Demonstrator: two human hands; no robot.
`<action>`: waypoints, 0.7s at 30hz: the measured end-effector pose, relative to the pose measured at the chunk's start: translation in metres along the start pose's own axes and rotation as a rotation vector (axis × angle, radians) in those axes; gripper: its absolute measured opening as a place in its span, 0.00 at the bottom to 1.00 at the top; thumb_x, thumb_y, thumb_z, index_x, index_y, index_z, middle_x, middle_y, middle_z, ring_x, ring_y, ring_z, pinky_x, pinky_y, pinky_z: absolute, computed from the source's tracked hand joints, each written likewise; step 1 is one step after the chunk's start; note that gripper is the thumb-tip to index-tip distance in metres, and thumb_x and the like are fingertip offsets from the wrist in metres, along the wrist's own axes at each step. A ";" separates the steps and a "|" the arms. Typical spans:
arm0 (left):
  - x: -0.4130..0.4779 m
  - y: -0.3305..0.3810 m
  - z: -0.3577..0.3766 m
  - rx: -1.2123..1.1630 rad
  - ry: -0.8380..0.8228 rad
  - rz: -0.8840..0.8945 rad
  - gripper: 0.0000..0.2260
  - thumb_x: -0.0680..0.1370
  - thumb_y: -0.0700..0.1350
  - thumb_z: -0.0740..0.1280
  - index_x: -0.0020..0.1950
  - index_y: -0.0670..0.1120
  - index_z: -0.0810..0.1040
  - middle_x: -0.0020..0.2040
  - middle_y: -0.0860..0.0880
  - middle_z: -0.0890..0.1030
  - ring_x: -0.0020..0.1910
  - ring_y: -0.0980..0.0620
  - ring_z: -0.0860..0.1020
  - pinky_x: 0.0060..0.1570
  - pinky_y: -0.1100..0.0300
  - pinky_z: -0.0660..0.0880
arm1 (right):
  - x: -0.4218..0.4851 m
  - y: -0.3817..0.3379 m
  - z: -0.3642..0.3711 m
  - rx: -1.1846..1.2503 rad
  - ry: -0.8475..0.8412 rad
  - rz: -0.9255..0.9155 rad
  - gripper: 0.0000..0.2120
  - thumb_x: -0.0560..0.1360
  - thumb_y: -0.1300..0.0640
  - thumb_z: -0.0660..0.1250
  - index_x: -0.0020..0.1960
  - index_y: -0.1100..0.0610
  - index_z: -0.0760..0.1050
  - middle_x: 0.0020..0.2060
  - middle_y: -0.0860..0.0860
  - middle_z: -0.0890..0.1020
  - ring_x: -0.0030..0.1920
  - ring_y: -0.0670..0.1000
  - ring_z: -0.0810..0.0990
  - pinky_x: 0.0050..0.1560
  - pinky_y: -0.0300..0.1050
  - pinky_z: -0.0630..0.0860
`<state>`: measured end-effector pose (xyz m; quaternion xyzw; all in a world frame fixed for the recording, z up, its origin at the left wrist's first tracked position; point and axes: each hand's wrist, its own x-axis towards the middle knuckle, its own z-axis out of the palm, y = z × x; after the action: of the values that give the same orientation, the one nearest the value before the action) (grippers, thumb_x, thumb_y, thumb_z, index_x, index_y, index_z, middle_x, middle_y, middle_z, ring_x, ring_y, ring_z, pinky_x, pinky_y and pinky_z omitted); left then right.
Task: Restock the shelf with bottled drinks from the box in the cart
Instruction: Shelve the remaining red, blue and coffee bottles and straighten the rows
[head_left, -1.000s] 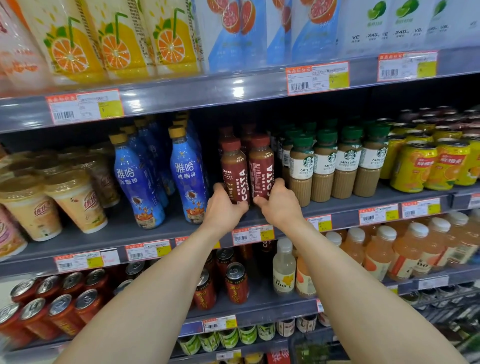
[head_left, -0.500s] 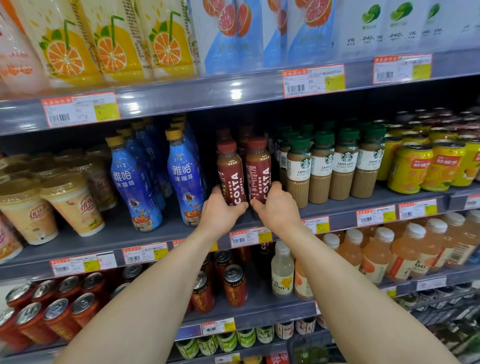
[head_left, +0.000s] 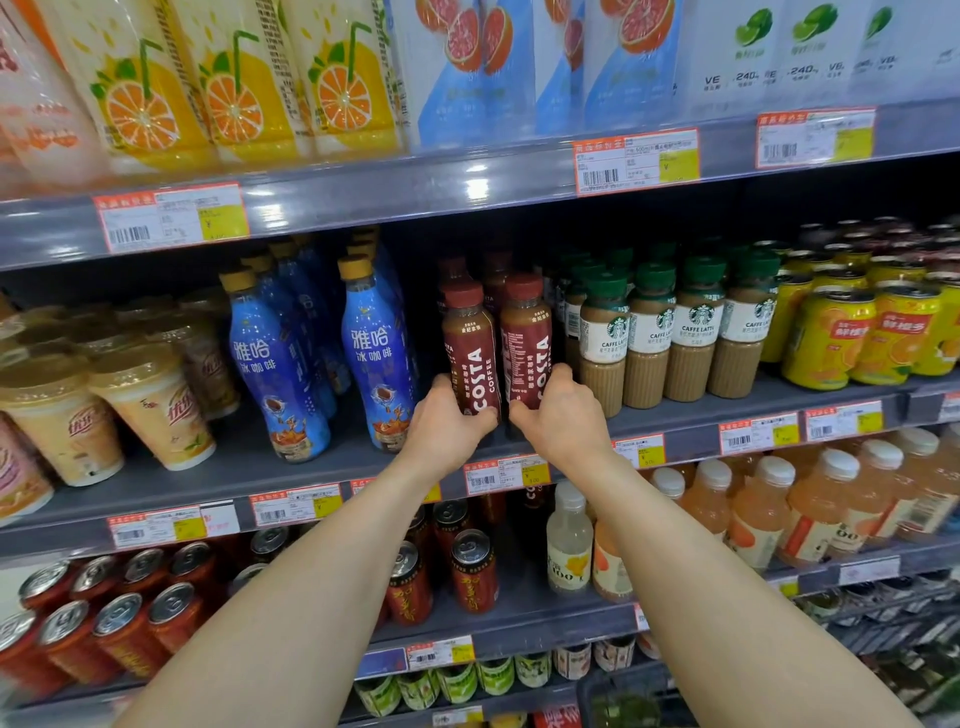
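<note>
You are seating Costa bottles (head_left: 470, 343) just left of the Starbucks lattes (head_left: 605, 338), left hand (head_left: 447, 431) and right hand (head_left: 563, 418) each gripping one, release probably coming next.

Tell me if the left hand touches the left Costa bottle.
Touching: head view shows the left hand gripping the left Costa bottle near its base.

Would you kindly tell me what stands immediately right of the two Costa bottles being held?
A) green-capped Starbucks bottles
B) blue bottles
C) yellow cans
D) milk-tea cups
A: the Starbucks bottles stand beside the right Costa bottle, which the right hand grips.
</note>
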<state>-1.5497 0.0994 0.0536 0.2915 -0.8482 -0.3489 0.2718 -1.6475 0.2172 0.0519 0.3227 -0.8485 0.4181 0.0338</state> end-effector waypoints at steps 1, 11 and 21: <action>0.000 0.000 0.000 0.004 0.002 0.002 0.19 0.73 0.51 0.73 0.59 0.49 0.70 0.47 0.55 0.78 0.44 0.57 0.76 0.40 0.59 0.70 | 0.000 0.000 -0.001 0.002 0.000 -0.001 0.20 0.74 0.50 0.71 0.57 0.61 0.68 0.50 0.57 0.82 0.49 0.59 0.82 0.40 0.44 0.69; -0.002 0.001 -0.001 -0.022 0.005 0.001 0.18 0.73 0.49 0.73 0.59 0.48 0.71 0.48 0.53 0.80 0.44 0.59 0.77 0.37 0.63 0.70 | -0.002 -0.003 -0.004 0.007 -0.002 -0.004 0.20 0.73 0.49 0.71 0.56 0.60 0.68 0.49 0.54 0.81 0.47 0.56 0.81 0.39 0.43 0.68; 0.000 0.001 -0.001 -0.006 -0.011 -0.009 0.20 0.71 0.50 0.72 0.60 0.47 0.71 0.49 0.51 0.81 0.48 0.52 0.79 0.44 0.56 0.74 | -0.003 -0.004 -0.005 0.009 -0.010 0.005 0.20 0.74 0.50 0.71 0.56 0.60 0.68 0.48 0.55 0.81 0.47 0.57 0.81 0.39 0.44 0.69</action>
<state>-1.5495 0.1002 0.0549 0.2926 -0.8472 -0.3544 0.2667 -1.6435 0.2201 0.0568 0.3228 -0.8476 0.4203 0.0273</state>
